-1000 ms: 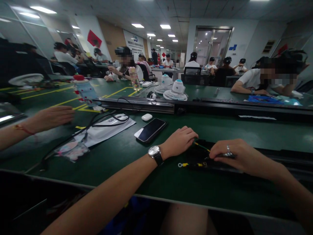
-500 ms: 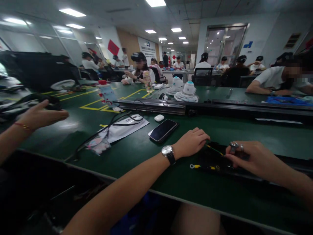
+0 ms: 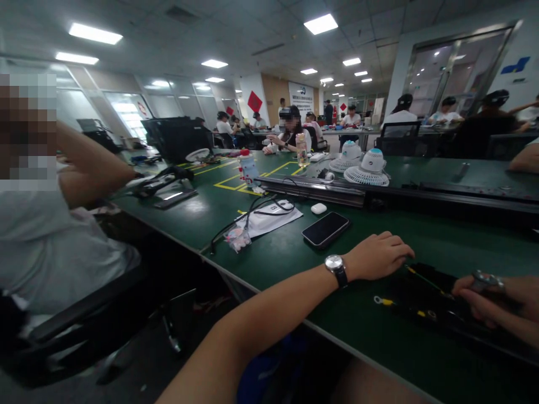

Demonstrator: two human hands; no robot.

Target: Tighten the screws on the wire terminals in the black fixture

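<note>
My left hand (image 3: pixel 379 256), with a wristwatch (image 3: pixel 337 266) on the wrist, rests on the green table (image 3: pixel 295 264), fingers curled down onto the left end of a black flat part (image 3: pixel 425 294). A yellow-green wire with a ring terminal (image 3: pixel 381 301) lies along that part. My right hand (image 3: pixel 497 300) lies at the right edge of the view, fingers bent and pinched on a small metal piece (image 3: pixel 486 279) over the black part.
A black phone (image 3: pixel 325 229), a white earbud case (image 3: pixel 319 208), a paper sheet with cables (image 3: pixel 269 216) and a small plastic bag (image 3: pixel 237 238) lie to the left. Two small fans (image 3: pixel 366 168) stand behind a black rail (image 3: pixel 320 191). A person in a white shirt (image 3: pixel 46 247) sits at my left.
The view has swung left, bringing the person beside me into sight. My right hand lifted a small metal piece off the black part. My left hand stayed put.
</note>
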